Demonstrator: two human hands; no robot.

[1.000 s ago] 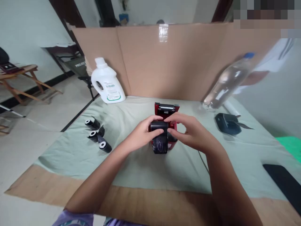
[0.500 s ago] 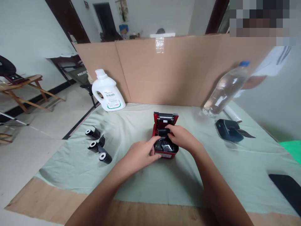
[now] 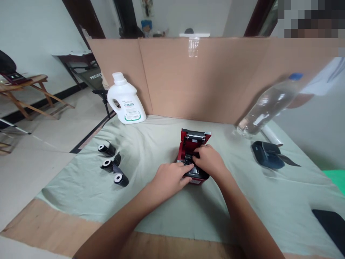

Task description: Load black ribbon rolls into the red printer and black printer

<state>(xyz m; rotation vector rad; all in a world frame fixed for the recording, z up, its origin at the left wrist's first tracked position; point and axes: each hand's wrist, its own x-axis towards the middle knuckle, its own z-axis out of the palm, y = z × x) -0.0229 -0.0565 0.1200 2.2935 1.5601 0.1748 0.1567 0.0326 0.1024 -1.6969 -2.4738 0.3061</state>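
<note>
A small red and black thermal printer [image 3: 196, 181] stands on the cloth with its lid [image 3: 196, 136] raised. Over its near left rim lies my left hand [image 3: 170, 177], the index finger reaching onto dark, shiny material inside and the thumb against the front; it grips that corner. My right hand [image 3: 211, 160] reaches into the compartment from the right side with bent, closed fingers. What its fingertips hold is hidden. Black paper rolls [image 3: 121, 180] with white cores lie to the left, one with its loose end lifted.
A white detergent jug [image 3: 126, 100] stands back left before a cardboard panel [image 3: 202, 75]. A clear bottle [image 3: 269, 104] leans at the right. Near it are a dark device [image 3: 268, 154] with a strip coming out and a white tube [image 3: 272, 136]. A black flat object [image 3: 330, 225] lies front right.
The black roll seen upright in the printer's bay beside my right fingers no longer shows. My right hand sits lower in the bay; my left index finger stretches further inside. The view has shifted slightly.
</note>
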